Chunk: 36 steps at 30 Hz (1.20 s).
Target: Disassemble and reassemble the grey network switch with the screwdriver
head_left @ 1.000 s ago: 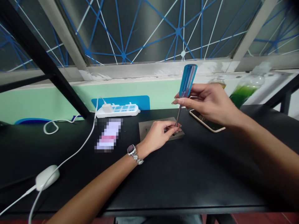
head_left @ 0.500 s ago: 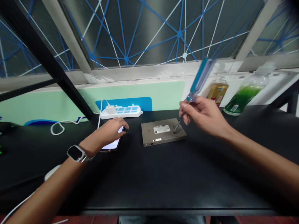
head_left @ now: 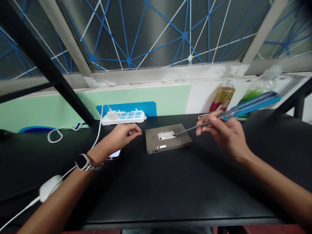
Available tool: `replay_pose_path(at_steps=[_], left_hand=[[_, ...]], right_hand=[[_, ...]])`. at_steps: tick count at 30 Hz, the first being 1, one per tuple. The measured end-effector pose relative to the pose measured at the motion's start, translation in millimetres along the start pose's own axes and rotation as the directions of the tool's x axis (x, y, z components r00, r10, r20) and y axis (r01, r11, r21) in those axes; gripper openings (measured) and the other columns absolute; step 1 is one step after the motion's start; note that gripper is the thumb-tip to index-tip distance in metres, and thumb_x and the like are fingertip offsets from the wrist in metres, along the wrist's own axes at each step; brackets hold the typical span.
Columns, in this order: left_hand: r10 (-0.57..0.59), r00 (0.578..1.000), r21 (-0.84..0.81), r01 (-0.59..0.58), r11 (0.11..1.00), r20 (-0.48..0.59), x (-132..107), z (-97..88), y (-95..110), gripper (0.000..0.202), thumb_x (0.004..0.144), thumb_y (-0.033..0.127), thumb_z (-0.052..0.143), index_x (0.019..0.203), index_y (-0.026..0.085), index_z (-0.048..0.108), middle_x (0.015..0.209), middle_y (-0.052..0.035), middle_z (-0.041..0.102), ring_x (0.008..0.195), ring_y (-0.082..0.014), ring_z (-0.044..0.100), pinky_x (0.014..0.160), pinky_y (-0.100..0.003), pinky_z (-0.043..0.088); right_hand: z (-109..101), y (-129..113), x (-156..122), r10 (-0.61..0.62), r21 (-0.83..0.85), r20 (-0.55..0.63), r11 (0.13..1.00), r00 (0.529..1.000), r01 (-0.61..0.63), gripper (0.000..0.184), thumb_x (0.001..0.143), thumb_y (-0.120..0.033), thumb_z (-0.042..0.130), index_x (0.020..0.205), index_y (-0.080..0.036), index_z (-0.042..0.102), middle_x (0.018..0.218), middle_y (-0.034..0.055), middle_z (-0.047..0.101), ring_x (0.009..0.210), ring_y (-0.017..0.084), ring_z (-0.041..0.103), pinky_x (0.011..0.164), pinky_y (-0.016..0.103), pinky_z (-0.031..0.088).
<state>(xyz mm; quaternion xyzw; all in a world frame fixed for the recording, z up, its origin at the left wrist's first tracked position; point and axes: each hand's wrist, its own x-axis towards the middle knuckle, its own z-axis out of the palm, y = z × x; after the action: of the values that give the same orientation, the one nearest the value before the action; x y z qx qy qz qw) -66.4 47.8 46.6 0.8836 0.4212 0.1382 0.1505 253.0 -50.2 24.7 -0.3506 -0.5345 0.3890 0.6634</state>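
Observation:
My right hand [head_left: 225, 133] grips a screwdriver [head_left: 251, 105] by the front of its clear blue handle. Its long thin shaft slants down leftward, and the dark tip appears over the white label of a flat grey-brown metal box [head_left: 181, 144]. Whether the tip touches the label I cannot tell. Just left of the box hovers my left hand [head_left: 123, 138], its fingers curled and thumb drawn in to a pinch; anything between them is hidden. Under that wrist lies a phone [head_left: 115, 154] with a lit screen, mostly covered by the hand and forearm.
A white power strip [head_left: 124, 117] with a plugged-in charger sits against the wall. Behind my right hand stand an amber drink bottle [head_left: 223, 96] and a green one [head_left: 253, 94]. A white power adapter [head_left: 50, 188] and its cable lie by my left forearm on the black table [head_left: 156, 191].
The screwdriver has swung from steep to nearly flat, its tip shifting left from the box's right side to the label. My left hand has moved right toward the box, fingers drawing in.

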Motion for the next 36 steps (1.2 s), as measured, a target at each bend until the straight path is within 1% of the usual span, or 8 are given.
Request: replay_pose_path(at_steps=[3, 5, 9, 12, 17, 25, 32, 36], left_hand=[[0.072, 0.995, -0.242, -0.087, 0.966, -0.069, 8.3, 10.1, 28.6, 0.022, 0.092, 0.036, 0.056, 0.092, 0.019, 0.069, 0.094, -0.0052, 0.073, 0.085, -0.0168, 0.066, 0.079, -0.029, 0.051], [0.090, 0.991, -0.238, -0.112, 0.965, -0.100, 13.0, 13.3, 32.9, 0.021, 0.092, 0.035, 0.056, 0.092, 0.019, 0.069, 0.094, -0.0048, 0.073, 0.084, -0.0165, 0.066, 0.080, -0.030, 0.051], [0.045, 0.991, 0.001, -0.046, 0.999, -0.129, 9.4, 2.8, 3.6, 0.019, 0.089, 0.034, 0.058, 0.096, 0.020, 0.069, 0.102, -0.0073, 0.071, 0.093, -0.0211, 0.062, 0.087, -0.036, 0.049], [-0.056, 0.998, 0.196, 0.062, 0.979, -0.036, -1.2, -6.8, -25.3, 0.018, 0.081, 0.033, 0.064, 0.090, 0.019, 0.071, 0.101, -0.0097, 0.067, 0.100, -0.0281, 0.059, 0.091, -0.043, 0.045], [-0.195, 0.980, 0.233, 0.184, 0.955, 0.026, -9.8, -5.8, -41.3, 0.024, 0.077, 0.037, 0.068, 0.092, 0.019, 0.073, 0.104, -0.0116, 0.066, 0.103, -0.0325, 0.058, 0.089, -0.045, 0.044], [-0.168, 0.984, 0.230, 0.150, 0.962, 0.060, -8.4, -2.7, -48.5, 0.020, 0.079, 0.033, 0.058, 0.076, 0.019, 0.073, 0.092, -0.0105, 0.069, 0.090, -0.0264, 0.063, 0.084, -0.040, 0.048], [-0.150, 0.989, 0.156, 0.147, 0.977, 0.009, -9.7, -6.2, -40.9, 0.023, 0.083, 0.037, 0.057, 0.080, 0.020, 0.072, 0.090, -0.0094, 0.072, 0.086, -0.0249, 0.065, 0.078, -0.037, 0.050], [-0.157, 0.987, -0.160, 0.149, 0.976, -0.038, -10.4, -3.0, -15.9, 0.023, 0.085, 0.041, 0.061, 0.085, 0.019, 0.069, 0.087, -0.0062, 0.074, 0.079, -0.0195, 0.066, 0.076, -0.033, 0.052]], right_hand=[[4.6, 4.3, -3.6, 0.024, 0.050, 0.052, 0.998, 0.998, -0.027, 0.012, 0.093, -0.031, 0.063, 0.084, -0.023, 0.061, 0.092, 0.0030, 0.069, 0.078, 0.018, 0.069, 0.073, 0.034, 0.056], [7.0, 6.8, -6.1, 0.027, 0.042, 0.068, 0.999, 0.997, -0.030, 0.011, 0.093, -0.031, 0.062, 0.085, -0.023, 0.063, 0.093, 0.0032, 0.069, 0.080, 0.018, 0.069, 0.076, 0.035, 0.056], [8.6, 11.0, -10.5, 0.030, 0.000, 0.094, 1.000, 0.995, -0.030, 0.012, 0.094, -0.032, 0.061, 0.087, -0.023, 0.065, 0.094, 0.0037, 0.068, 0.079, 0.019, 0.068, 0.075, 0.036, 0.056], [9.7, 13.0, -13.4, 0.061, -0.012, 0.124, 0.998, 0.990, -0.060, 0.013, 0.095, -0.032, 0.060, 0.087, -0.023, 0.065, 0.093, 0.0041, 0.069, 0.079, 0.019, 0.068, 0.075, 0.036, 0.055], [12.0, 14.8, -17.6, 0.088, -0.016, 0.141, 0.996, 0.986, -0.087, 0.013, 0.095, -0.031, 0.060, 0.088, -0.022, 0.066, 0.094, 0.0048, 0.069, 0.079, 0.019, 0.068, 0.075, 0.036, 0.055], [9.9, 16.8, -17.8, 0.080, -0.022, 0.153, 0.997, 0.985, -0.077, 0.013, 0.095, -0.032, 0.060, 0.088, -0.022, 0.065, 0.093, 0.0046, 0.069, 0.078, 0.019, 0.068, 0.074, 0.037, 0.056], [10.7, 15.4, -18.6, 0.079, 0.009, 0.153, 0.997, 0.985, -0.082, 0.012, 0.096, -0.029, 0.059, 0.088, -0.022, 0.066, 0.093, 0.0044, 0.068, 0.079, 0.019, 0.068, 0.074, 0.037, 0.054], [12.4, 12.6, -19.5, 0.066, 0.024, 0.148, 0.997, 0.987, -0.070, 0.013, 0.096, -0.027, 0.059, 0.087, -0.023, 0.067, 0.092, 0.0047, 0.069, 0.078, 0.020, 0.068, 0.073, 0.038, 0.054]])
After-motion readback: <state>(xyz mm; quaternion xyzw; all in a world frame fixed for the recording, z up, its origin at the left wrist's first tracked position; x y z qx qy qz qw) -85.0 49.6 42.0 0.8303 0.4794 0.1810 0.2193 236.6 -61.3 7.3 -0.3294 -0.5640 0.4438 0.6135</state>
